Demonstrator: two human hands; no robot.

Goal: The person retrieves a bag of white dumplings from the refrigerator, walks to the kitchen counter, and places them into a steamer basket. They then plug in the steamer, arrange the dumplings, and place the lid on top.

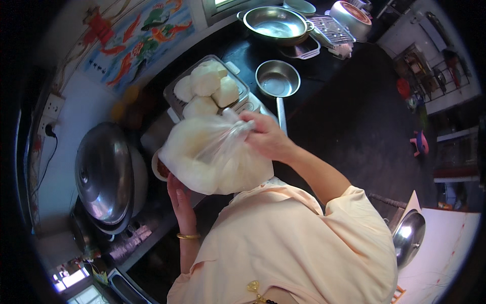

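My right hand (267, 138) grips the gathered neck of a clear plastic bag (216, 159) with pale, rounded pieces inside. Low at the bag's left side is my left hand (180, 195), a gold bangle on its wrist. Its fingertips reach the edge of a white bowl (155, 167) of reddish-brown food; the bag hides part of both, and whether the fingers grip anything is unclear. Just beyond the bag, several pale buns (205, 81) are piled in a rectangular tray (169, 91) with light handles.
A small steel saucepan (278, 78) stands right of the tray, its handle pointing towards me. Farther back are a wide two-handled pan (275, 23), a wire rack (334, 30) and an upturned pot (351, 19). A large domed metal lid (104, 173) covers a wok at left.
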